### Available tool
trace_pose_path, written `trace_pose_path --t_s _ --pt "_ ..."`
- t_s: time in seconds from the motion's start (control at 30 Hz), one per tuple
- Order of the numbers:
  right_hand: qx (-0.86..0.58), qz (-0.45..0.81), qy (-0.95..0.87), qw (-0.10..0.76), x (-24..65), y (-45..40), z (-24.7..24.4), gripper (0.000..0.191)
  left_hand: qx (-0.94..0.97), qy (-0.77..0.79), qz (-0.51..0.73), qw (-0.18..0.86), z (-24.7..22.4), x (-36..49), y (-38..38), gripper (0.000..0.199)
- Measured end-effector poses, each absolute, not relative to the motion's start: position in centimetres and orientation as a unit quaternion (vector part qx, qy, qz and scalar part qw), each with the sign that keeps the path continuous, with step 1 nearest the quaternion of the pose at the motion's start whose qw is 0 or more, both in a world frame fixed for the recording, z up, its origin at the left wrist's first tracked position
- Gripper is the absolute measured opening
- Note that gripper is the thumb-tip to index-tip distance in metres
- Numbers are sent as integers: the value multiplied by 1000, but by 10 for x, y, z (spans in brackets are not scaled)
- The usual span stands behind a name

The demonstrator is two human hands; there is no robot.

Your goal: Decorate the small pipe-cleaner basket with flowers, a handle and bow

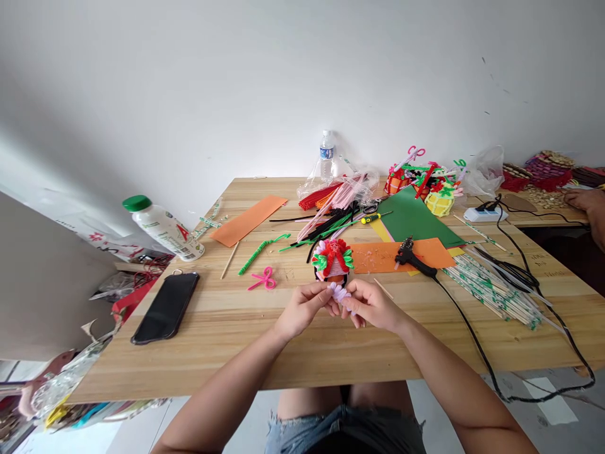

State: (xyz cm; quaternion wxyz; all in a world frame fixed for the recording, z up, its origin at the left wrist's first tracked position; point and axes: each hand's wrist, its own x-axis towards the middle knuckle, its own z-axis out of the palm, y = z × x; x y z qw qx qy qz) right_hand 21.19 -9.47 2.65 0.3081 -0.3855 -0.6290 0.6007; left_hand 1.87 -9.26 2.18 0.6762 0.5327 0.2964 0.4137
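Observation:
Between both hands, above the front middle of the wooden table (pixel 302 359), is a small lilac fuzzy piece (pixel 339 294). My left hand (pixel 305 308) pinches its left side between thumb and fingers. The right side is gripped by the fingers of my right hand (pixel 371 305). Just behind them stands a small pot-like craft (pixel 333 260) with red, green and pink fuzzy flowers on top; the hands hide its base. A pink looped pipe cleaner (pixel 263 279) and a coiled green one (pixel 258 254) lie to the left.
A black glue gun (pixel 413 257) rests on orange paper (pixel 373 257), its cable trailing right. Left are a phone (pixel 165 307) and a white bottle (pixel 165 230). Pipe cleaners (pixel 331 214) lie behind, wrapped sticks (pixel 496 290) at right. Another person's hand (pixel 579 200) is at the right edge.

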Motion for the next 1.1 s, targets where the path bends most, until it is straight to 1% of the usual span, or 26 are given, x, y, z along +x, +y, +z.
trace_pose_path --t_s 0.07,0.17,0.4,0.53,0.63,0.73,0.83,0.9,0.97,1.1 --pt "-400 593 -633 296 212 -95 27 33 554 309 424 646 22 18 -92 46" --pt "-410 587 -640 279 213 -95 26 30 588 308 423 617 22 17 -91 44" --pt "-408 592 -648 251 215 -94 22 28 652 277 319 630 19 16 -89 42" --pt "-421 587 -635 274 214 -94 18 34 662 282 308 622 19 14 -88 44" --pt "-415 571 -644 295 213 -93 14 39 653 296 279 639 20 12 -87 46" --pt "-420 508 -676 330 213 -90 12 35 647 322 271 635 20 10 -86 46" --pt "-407 413 -721 380 214 -88 15 27 662 345 304 591 21 11 -87 47" --pt "-386 384 -739 397 216 -87 19 24 677 354 313 564 21 13 -88 50" --pt "-371 381 -749 394 218 -86 24 25 682 355 316 556 20 16 -89 53" --pt "-374 393 -760 359 220 -88 26 25 651 348 354 574 13 22 -90 51"
